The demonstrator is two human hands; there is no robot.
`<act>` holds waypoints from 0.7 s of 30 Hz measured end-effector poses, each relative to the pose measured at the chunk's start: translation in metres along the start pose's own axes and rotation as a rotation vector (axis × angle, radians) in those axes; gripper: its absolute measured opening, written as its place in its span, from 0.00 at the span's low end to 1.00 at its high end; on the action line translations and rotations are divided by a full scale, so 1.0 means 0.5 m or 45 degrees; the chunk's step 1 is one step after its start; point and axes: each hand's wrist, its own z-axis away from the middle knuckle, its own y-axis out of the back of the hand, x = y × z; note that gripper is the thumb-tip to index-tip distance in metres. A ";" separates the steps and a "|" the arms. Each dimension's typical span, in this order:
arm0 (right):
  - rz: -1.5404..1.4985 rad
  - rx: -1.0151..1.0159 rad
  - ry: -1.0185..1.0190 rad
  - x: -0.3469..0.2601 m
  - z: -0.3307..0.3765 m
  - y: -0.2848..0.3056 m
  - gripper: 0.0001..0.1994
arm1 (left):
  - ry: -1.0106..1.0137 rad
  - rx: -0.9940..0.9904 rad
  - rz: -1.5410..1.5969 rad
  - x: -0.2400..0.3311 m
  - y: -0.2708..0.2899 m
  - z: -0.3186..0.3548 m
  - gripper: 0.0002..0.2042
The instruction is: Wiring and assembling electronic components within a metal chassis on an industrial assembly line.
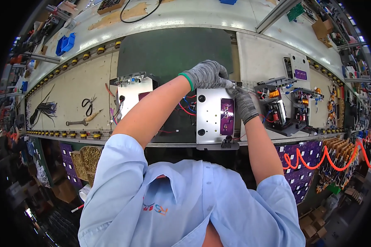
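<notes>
Black cable bundle (44,109), fanned loosely on the pale bench at far left. Blue bins (66,44), on the surface beyond the roller rail. Wrench (79,122), lying near a wooden-handled tool (94,115) and a black-handled hand tool (86,108). Bright-faced metal unit (130,95), partly hidden by the left forearm. Dark green mat (173,49), across the middle of the bench. Red and blue wires (187,109), loose beside the central unit. Left hand (208,75), grey glove with green cuff, at the upper edge of that unit; fingers bent inward, tips hidden, so whether they pinch anything cannot be told. Silver panel unit (209,116), the piece being worked, face up before the person's middle, near end at the bench's front edge; purple circuit board (227,117) along its right side. Right hand (244,103), grey glove, at the panel's upper right corner; fingers drawn toward the left fingertips, contents of the grasp too small to tell. Step in hand, as judged: fine two-handed work at that corner; the next move seems to call for a steady panel and precise fingertips. Opened unit (281,113) with copper coils, just beyond the right hand. Purple boards (294,168), below the bench. Orange coiled hose (338,168), far right.
</notes>
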 end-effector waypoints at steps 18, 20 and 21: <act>2.117 -0.756 0.806 -0.027 0.326 -0.081 0.10 | 0.387 0.632 0.744 -0.089 -0.409 0.449 0.16; 2.149 -0.767 0.852 -0.031 0.324 -0.073 0.10 | 0.404 0.637 0.904 -0.115 -0.449 0.435 0.17; 2.158 -0.769 0.857 -0.031 0.327 -0.070 0.09 | 0.476 0.598 0.964 -0.124 -0.463 0.427 0.18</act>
